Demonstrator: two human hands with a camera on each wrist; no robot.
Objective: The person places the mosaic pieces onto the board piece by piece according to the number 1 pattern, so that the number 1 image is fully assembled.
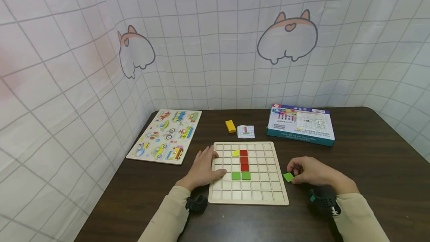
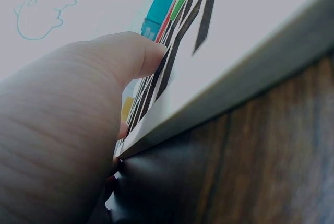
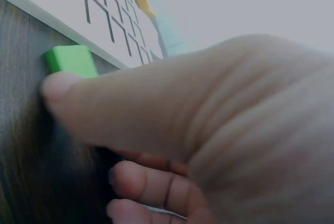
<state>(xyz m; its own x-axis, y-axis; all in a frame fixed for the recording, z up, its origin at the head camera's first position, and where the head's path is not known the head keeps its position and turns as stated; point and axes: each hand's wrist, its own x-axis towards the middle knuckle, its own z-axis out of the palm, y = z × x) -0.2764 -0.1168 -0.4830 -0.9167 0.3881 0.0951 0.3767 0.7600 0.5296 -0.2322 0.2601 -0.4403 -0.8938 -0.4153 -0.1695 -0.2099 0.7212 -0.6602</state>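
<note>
Nearest the person, the right hand (image 1: 310,173) sits on the dark table (image 1: 369,167) at about 3 o'clock from the wooden grid board (image 1: 248,197), its fingers curled and its thumb and fingertips pinching a loose green block (image 1: 288,177) that lies on the table just beside the board's right edge; the right wrist view shows the thumb tip touching that block (image 3: 70,59). At 9 o'clock from the board, the left hand (image 1: 203,167) lies flat and spread, fingers resting on the board's left rim and first cells. On the grid, two green squares (image 1: 241,176) sit side by side, with a column of three red squares (image 1: 244,160) rising toward 12 o'clock and a yellow piece (image 1: 236,153) at the column's top left. Farther off, at 12 o'clock, lie a yellow block (image 1: 230,126) and a small pattern card (image 1: 246,131); a blue box (image 1: 300,124) sits at 1 o'clock, and a vehicle puzzle board (image 1: 166,135) at 10 o'clock.
</note>
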